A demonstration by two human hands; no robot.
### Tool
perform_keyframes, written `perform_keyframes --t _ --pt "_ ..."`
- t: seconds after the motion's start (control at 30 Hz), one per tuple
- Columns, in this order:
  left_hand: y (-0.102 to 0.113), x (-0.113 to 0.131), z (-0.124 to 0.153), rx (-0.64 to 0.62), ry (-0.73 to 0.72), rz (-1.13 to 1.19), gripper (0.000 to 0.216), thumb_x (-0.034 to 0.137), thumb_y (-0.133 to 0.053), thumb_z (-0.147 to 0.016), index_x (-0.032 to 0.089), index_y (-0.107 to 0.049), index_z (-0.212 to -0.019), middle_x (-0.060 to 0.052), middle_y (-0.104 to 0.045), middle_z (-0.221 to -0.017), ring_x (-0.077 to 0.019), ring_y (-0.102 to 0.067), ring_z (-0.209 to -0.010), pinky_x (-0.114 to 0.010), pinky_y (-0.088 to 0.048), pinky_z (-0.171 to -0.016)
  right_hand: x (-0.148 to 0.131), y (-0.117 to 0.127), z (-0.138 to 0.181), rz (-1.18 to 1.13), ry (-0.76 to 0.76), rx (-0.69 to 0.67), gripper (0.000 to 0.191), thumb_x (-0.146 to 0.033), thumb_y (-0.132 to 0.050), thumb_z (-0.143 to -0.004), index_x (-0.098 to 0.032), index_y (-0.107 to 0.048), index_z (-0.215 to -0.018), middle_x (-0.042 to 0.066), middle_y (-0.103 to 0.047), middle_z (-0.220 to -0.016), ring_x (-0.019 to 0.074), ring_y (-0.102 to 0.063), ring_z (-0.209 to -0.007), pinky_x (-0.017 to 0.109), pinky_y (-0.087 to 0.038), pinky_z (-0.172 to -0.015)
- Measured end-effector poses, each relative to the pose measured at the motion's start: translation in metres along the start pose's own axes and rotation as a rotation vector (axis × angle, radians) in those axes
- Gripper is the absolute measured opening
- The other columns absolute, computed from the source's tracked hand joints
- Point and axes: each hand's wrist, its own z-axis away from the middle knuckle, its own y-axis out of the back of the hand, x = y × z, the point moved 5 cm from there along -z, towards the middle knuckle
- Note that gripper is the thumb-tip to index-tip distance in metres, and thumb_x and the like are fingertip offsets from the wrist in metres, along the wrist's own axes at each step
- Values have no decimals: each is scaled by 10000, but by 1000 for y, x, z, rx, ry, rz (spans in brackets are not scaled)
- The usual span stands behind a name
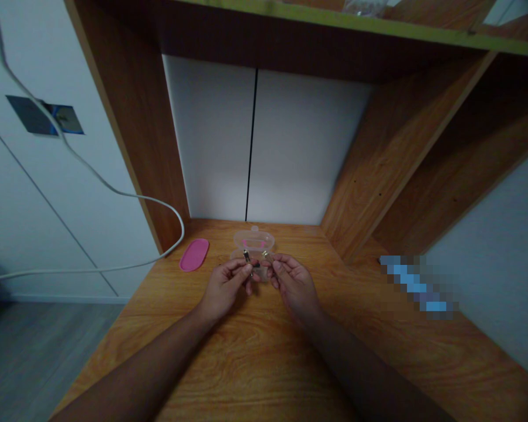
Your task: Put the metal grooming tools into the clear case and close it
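Both forearms reach forward from the bottom of the view and converge at the middle of the wooden surface (264, 357), with the left hand (223, 285) and right hand (294, 287) almost meeting. The fingers of the left hand (240, 267) are closed in a pinch on a small metal piece (246, 256), which stands roughly upright, its long axis pointing away from the person, and sits just left of the gap between the hands. A second metal piece (266, 255) shows just beyond the fingers of the right hand (278, 265). These fingers curl toward it, but the view is too dim and small to tell whether they grip it. Directly behind both pieces sits a clear plastic container (254, 240), its long axis running side to side across the hands' path. The hands overlap its near side in view, and neither arm is clearly nearer to it; whether they touch it, or whether the metal pieces are attached to it, cannot be told. A flat pink oval piece (194, 255) lies on the surface beyond and left of the left hand, well apart from it, and a white cable (171, 237) runs past the surface's far left corner.
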Motion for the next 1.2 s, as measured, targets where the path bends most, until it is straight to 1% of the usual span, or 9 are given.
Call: perform_keyframes --t 0.1,0.17,0.27,0.37,0.53,0.7,0.9,1.07,1.2 --pt "-1 0 0 -5 78 18 320 400 -681 -806 101 -702 -920 -74 -714 -752 -105 -569 -497 -243 -439 -557 -1 1 4 -49 -45 100 295 -316 -780 -700 -200 -688 -955 37 -715 -885 95 -540 -637 220 -394 -539" --pt "-2 1 1 -2 123 28 339 409 -715 -770 98 -721 -903 -84 -727 -746 -113 -580 -494 -250 -449 -569 0 -2 8 -94 -84 125 314 -317 -788 -682 -189 -695 -953 30 -699 -873 93 -529 -641 226 -402 -556" --pt "-2 0 2 10 156 45 339 408 -729 -757 101 -739 -898 -83 -733 -720 -125 -597 -509 -262 -463 -605 1 -7 12 -121 -123 106 278 -342 -791 -675 -177 -690 -874 -4 -647 -746 87 -511 -606 220 -384 -532" --pt "-3 -2 2 4 172 103 300 396 -729 -762 105 -746 -834 -85 -737 -726 -119 -595 -516 -261 -458 -618 4 -12 15 -121 -152 84 287 -395 -787 -673 -177 -646 -794 -12 -635 -676 89 -512 -564 218 -365 -501" --pt "0 -5 3 11 188 172 261 356 -733 -768 101 -750 -823 -110 -742 -804 -113 -581 -543 -257 -447 -606 2 -16 17 -134 -165 81 295 -364 -794 -668 -181 -611 -810 27 -710 -759 110 -560 -596 228 -363 -512" --pt "4 -5 3 17 188 182 238 326 -712 -795 93 -755 -772 -122 -738 -813 -113 -567 -565 -251 -436 -588 0 -17 16 -171 -240 10 235 -292 -798 -664 -151 -668 -801 60 -731 -827 126 -605 -675 233 -373 -560" --pt "2 -4 3 -17 202 244 196 299 -723 -790 110 -768 -809 -113 -742 -850 -111 -583 -610 -240 -443 -600 2 -15 15 -194 -243 -29 173 -260 -783 -691 -149 -708 -801 49 -724 -816 102 -589 -686 212 -385 -579" --pt "-1 0 4 -40 215 272 201 305 -740 -772 117 -769 -837 -132 -738 -926 -159 -639 -753 -239 -468 -623 1 -15 14 -190 -220 -41 165 -270 -789 -691 -153 -716 -781 47 -719 -804 102 -592 -690 215 -414 -585" --pt "-1 0 4 -36 234 299 182 279 -758 -757 115 -770 -834 -119 -740 -917 -118 -626 -689 -222 -478 -621 2 -12 13 -209 -206 -12 201 -258 -834 -641 -159 -712 -767 26 -715 -822 87 -602 -692 206 -466 -620"
